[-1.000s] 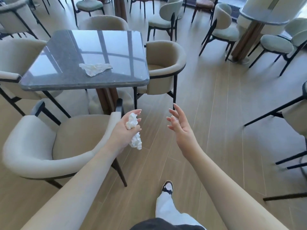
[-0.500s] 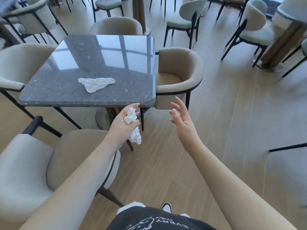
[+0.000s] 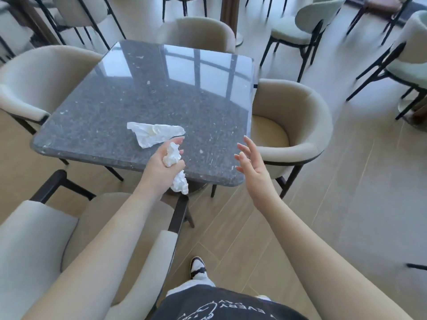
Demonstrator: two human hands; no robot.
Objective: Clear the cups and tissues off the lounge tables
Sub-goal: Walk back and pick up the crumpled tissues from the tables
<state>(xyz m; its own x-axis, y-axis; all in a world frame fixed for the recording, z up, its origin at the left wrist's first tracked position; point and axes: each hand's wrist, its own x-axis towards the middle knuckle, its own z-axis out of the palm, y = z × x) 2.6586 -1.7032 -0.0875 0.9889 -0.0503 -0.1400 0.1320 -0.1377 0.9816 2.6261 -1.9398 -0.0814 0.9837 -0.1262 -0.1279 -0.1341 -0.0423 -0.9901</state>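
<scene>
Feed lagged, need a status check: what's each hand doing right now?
Left hand: closed around a crumpled tissue wad.
Right hand: open, fingers spread, holding nothing.

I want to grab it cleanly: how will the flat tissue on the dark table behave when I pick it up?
The tissue looks thin and creased, so it will probably flop and fold. It seems very light; a pinch should lift it. The table looks glossy, so a push may slide it.
</scene>
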